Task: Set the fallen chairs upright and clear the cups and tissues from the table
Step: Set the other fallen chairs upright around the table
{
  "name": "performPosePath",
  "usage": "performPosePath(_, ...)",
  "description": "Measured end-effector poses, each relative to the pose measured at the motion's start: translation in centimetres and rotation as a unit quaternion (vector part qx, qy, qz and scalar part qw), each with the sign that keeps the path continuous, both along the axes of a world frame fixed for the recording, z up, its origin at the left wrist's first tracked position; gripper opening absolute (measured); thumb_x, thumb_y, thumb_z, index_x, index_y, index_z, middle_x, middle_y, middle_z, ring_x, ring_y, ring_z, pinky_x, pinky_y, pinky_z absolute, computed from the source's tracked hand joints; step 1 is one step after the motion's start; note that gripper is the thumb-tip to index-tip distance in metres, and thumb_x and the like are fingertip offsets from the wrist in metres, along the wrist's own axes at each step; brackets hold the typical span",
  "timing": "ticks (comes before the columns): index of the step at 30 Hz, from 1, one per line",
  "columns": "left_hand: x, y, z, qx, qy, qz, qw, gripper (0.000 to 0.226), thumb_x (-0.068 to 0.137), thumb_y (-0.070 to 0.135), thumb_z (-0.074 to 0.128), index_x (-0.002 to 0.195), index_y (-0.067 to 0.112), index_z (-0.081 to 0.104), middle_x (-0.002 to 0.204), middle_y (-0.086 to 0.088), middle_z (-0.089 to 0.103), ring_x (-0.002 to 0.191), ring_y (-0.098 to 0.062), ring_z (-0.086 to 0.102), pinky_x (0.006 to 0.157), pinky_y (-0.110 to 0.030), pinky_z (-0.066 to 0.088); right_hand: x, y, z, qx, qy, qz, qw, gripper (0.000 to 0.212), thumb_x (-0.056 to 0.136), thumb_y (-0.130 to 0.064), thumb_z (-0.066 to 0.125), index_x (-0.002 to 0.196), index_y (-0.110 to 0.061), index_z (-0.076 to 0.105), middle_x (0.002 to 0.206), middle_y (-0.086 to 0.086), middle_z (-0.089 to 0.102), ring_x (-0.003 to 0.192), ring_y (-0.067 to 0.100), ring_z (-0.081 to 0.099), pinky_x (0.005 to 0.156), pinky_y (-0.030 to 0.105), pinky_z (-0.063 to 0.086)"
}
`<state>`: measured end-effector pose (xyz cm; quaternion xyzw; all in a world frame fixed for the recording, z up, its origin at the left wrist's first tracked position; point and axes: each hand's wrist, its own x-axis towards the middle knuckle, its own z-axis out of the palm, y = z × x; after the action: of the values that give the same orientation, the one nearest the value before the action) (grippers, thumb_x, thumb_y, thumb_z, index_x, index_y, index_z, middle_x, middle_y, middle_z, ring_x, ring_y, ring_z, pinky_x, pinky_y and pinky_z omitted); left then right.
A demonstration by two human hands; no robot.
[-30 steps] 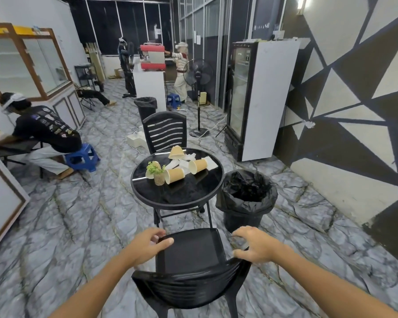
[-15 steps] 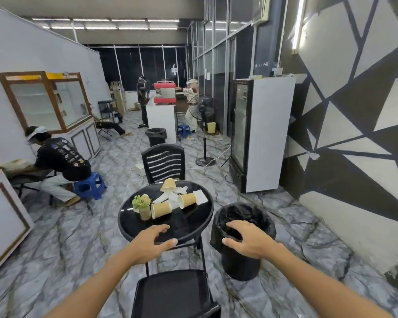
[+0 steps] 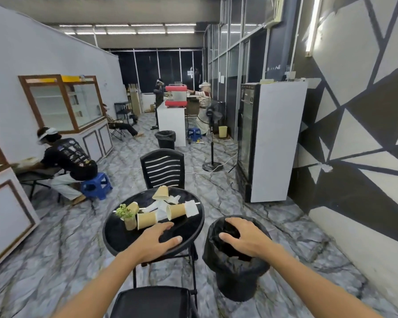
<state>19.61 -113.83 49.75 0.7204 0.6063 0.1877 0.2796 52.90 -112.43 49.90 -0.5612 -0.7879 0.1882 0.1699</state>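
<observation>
Both hands off the near chair point(image 3: 152, 301) since earlier, now forward. Left hand point(image 3: 157, 241) fingers spread, empty, over tabletop point(image 3: 122, 239) edge. Right hand point(image 3: 244, 237) relaxed, empty, above lined bin point(image 3: 237, 278). Cups point(image 3: 146, 220) and tissues point(image 3: 157, 206) lie on tabletop; far chair point(image 3: 162, 168) upright behind.

A small café or coffee shop, seemingly mid-setup; a red espresso machine point(image 3: 175, 96) sits on a white counter point(image 3: 171, 121) at the back; a glass-door drinks fridge point(image 3: 247, 143) stands by the painted geometric wall point(image 3: 363, 125); a round black worktop point(image 3: 191, 228) with paper cups point(image 3: 177, 211) has slatted chairs point(image 3: 162, 168); glass display cabinets point(image 3: 62, 102) line the left wall.
</observation>
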Motion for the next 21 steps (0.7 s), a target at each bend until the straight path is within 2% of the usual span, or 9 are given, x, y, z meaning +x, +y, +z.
performPosePath(2, 0.7, 1.4, -0.3, 0.003, -0.006, 0.007, 1.0, 0.111, 0.061, 0.098, 0.045, 0.15, 0.032, 0.038, 0.148, 0.012, 0.048, 0.132, -0.008, 0.047, 0.102, -0.023, 0.039, 0.4, 1.9, -0.1, 0.0, -0.01, 0.016, 1.0, 0.083, 0.086, -0.075, 0.043, 0.15, -0.023, 0.037, 0.154, -0.004, 0.041, 0.142, 0.016, 0.035, 0.114, 0.033, 0.03)
performPosePath(4, 1.3, 2.8, -0.6, 0.007, -0.011, 0.016, 1.0, 0.112, 0.06, 0.097, 0.044, 0.15, 0.031, 0.038, 0.148, 0.012, 0.048, 0.131, -0.008, 0.047, 0.103, -0.023, 0.038, 0.8, 4.3, -0.2, 0.0, -0.013, 0.029, 1.0, 0.083, 0.087, -0.073, 0.045, 0.151, -0.021, 0.035, 0.156, -0.002, 0.039, 0.143, 0.016, 0.034, 0.115, 0.033, 0.029)
performPosePath(8, 1.7, 6.8, -1.8, 0.018, -0.02, 0.041, 0.999, 0.094, 0.073, 0.086, 0.052, 0.15, 0.033, 0.038, 0.148, 0.012, 0.048, 0.127, -0.002, 0.044, 0.104, -0.022, 0.036, 1.1, 9.7, -0.5, -0.001, -0.021, 0.05, 0.999, 0.082, 0.087, -0.072, 0.046, 0.151, -0.022, 0.035, 0.155, -0.003, 0.039, 0.142, 0.015, 0.034, 0.114, 0.03, 0.029)
performPosePath(11, 1.9, 9.7, -2.8, 0.011, -0.034, 0.062, 0.997, 0.088, 0.078, 0.08, 0.055, 0.15, 0.031, 0.038, 0.148, 0.01, 0.048, 0.128, -0.004, 0.044, 0.109, -0.026, 0.037, 0.9, 13.8, -0.7, 0.001, -0.014, 0.077, 0.997, 0.082, 0.084, -0.076, 0.044, 0.148, -0.025, 0.037, 0.153, -0.005, 0.043, 0.138, 0.01, 0.037, 0.105, 0.021, 0.03)
performPosePath(14, 2.0, 12.0, -3.8, 0.009, -0.039, 0.085, 0.996, 0.082, 0.082, 0.073, 0.058, 0.149, 0.03, 0.039, 0.148, 0.009, 0.048, 0.129, -0.006, 0.045, 0.111, -0.028, 0.037, 0.4, 17.6, -1.2, -0.001, -0.022, 0.093, 0.995, 0.086, 0.082, -0.076, 0.042, 0.149, -0.023, 0.037, 0.153, -0.003, 0.042, 0.14, 0.013, 0.036, 0.112, 0.028, 0.028)
performPosePath(19, 1.7, 15.3, -4.6, -0.002, -0.055, 0.134, 0.99, 0.091, 0.074, 0.082, 0.056, 0.149, 0.032, 0.04, 0.147, 0.009, 0.05, 0.132, -0.007, 0.045, 0.112, -0.029, 0.037, -0.9, 23.6, -2.2, -0.028, -0.027, 0.131, 0.991, 0.085, 0.084, -0.074, 0.045, 0.151, -0.023, 0.033, 0.156, -0.002, 0.038, 0.143, 0.017, 0.032, 0.117, 0.039, 0.029)
performPosePath(21, 1.5, 16.6, -4.8, -0.006, -0.058, 0.154, 0.986, 0.092, 0.072, 0.084, 0.056, 0.148, 0.034, 0.04, 0.145, 0.01, 0.051, 0.133, -0.005, 0.045, 0.11, -0.027, 0.036, -1.7, 26.2, -2.5, -0.025, -0.028, 0.157, 0.987, 0.083, 0.084, -0.074, 0.045, 0.151, -0.025, 0.034, 0.154, -0.004, 0.041, 0.141, 0.016, 0.036, 0.115, 0.04, 0.033)
